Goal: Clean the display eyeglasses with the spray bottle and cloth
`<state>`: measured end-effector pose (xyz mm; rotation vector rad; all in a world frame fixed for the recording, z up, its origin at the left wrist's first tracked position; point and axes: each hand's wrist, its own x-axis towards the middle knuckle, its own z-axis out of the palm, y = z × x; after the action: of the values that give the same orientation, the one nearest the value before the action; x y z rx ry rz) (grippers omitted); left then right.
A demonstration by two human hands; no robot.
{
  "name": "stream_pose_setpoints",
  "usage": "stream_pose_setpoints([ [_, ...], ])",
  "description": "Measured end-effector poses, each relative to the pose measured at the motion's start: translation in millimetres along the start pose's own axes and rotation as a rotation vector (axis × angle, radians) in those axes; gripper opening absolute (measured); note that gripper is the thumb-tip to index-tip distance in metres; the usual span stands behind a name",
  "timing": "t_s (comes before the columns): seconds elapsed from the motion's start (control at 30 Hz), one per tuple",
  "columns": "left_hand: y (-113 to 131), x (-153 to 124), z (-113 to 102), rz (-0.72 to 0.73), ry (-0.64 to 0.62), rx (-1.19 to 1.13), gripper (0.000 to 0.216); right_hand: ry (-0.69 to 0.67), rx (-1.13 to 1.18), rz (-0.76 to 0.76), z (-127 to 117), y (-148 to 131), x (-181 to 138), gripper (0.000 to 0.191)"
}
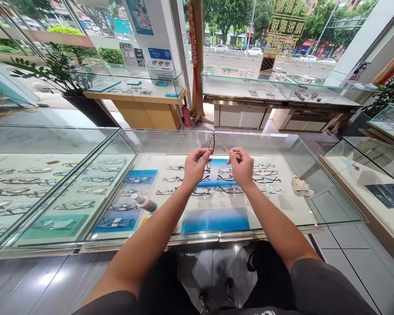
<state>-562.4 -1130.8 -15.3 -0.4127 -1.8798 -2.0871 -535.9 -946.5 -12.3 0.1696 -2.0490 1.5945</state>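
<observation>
Above a glass display case, both my hands hold one pair of eyeglasses up in the air. My left hand pinches the front of the frame near the lens. With its fingers closed, my right hand grips the end of a thin temple arm that slants down to it. Rows of eyeglasses lie inside the case, under and around my hands, some on blue panels. Left of my left forearm, a spray bottle rests tilted on the case.
A crumpled beige cloth lies at the right of the case. Another glass case with eyeglasses adjoins on the left. More display cases stand by the windows, along with a potted plant, a wooden post and a red fire extinguisher.
</observation>
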Motion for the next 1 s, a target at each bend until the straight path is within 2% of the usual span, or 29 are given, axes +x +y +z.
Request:
stream_pose_setpoints([
  [0.13,1,1,-3,0.037,-0.017,0.117,0.045,0.185,-0.043,-0.105,-12,1,10,0.033],
  [0.23,2,0,-3,0.022,-0.059,0.13,0.046,0.237,-0.05,-0.175,-15,0,13,0.036],
  [0.33,1,0,-2,-0.032,-0.072,0.038,0.047,0.21,-0.084,-0.214,-12,-4,8,0.03],
  [0.4,1,0,-2,-0.053,-0.071,-0.001,0.048,0.122,-0.115,-0.21,-8,-6,2,0.026],
  [0.5,-1,-2,-1,-0.024,-0.111,0.029,0.045,-0.042,-0.08,-0.149,0,-5,-4,0.03],
  [0.6,-2,-4,2,0.003,-0.164,0.07,0.042,-0.105,0.018,-0.055,5,-1,-4,0.033],
  [0.7,-6,-6,4,0.004,-0.161,0.085,0.041,-0.099,0.123,0.023,8,4,0,0.03],
  [0.87,-11,-2,5,-0.029,-0.076,0.013,0.047,-0.06,0.306,0.172,8,8,8,0.029],
  [1.0,-9,2,4,-0.084,0.008,-0.076,0.052,0.005,0.333,0.253,3,8,12,0.053],
])
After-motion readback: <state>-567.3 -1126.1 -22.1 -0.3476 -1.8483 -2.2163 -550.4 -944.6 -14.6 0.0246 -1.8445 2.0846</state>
